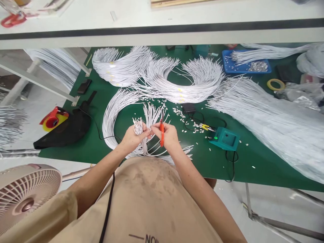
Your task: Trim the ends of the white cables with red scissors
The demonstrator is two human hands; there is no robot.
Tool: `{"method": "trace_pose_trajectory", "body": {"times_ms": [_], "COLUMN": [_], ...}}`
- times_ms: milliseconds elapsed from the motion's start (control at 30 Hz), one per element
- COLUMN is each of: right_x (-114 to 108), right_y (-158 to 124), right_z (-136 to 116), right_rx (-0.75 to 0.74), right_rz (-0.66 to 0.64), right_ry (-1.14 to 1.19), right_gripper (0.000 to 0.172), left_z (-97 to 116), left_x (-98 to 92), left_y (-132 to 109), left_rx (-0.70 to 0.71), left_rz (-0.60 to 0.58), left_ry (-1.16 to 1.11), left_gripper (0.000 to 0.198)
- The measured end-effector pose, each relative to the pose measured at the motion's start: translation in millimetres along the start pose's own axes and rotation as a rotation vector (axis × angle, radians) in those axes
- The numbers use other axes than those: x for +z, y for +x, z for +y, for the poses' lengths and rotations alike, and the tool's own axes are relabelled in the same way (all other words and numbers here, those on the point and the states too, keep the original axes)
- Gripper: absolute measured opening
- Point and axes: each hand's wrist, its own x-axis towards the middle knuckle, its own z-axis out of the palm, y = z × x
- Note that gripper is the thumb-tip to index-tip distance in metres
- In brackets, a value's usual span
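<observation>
My left hand point(134, 136) is closed around a bunch of white wires point(138, 125), whose ends stick up above the fingers. Close beside it, my right hand point(169, 135) grips a pair of scissors with orange-red handles point(162, 134), the dark blades pointing away from me. The thumbs and fingertips of both hands come together over the wires. A loose fan of white wire ends point(151, 114) lies just beyond the hands. Around them curves a looped bundle of white wires point(111, 114) on the green table point(199, 162).
More white wire bundles point(177, 84) lie at the back, and a large wire bundle point(268, 121) covers the right. Small metal clips point(179, 114) are scattered mid-table, near a teal device point(226, 138). A blue tray point(227, 65) stands behind. A raised white shelf point(126, 20) crosses the far side.
</observation>
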Motion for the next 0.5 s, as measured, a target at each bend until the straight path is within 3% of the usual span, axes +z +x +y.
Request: {"method": "trace_pose_trajectory", "body": {"times_ms": [133,267,433,500], "right_x": [1,0,0,0], "right_y": [-1,0,0,-2], "right_z": [-3,4,8,5], "right_rx": [0.081,0.152,0.124,0.071], "right_rz": [-0.01,-0.107,0.101,0.118], "right_ry": [0.127,0.249,0.183,0.134], "right_gripper": [0.017,0.019,0.03,0.03], "left_z": [3,4,1,-1], "left_x": [-1.1,-2.5,-3.1,-3.2], "left_y": [-1,-1,2,4], "left_rx": [-0.017,-0.037,-0.069,-0.057], "left_rz": [-0.045,-0.123,-0.032,0.03], "left_ry": [-0.061,-0.09,-0.049,0.004], "left_gripper": [0.021,0.025,0.029,0.03]}}
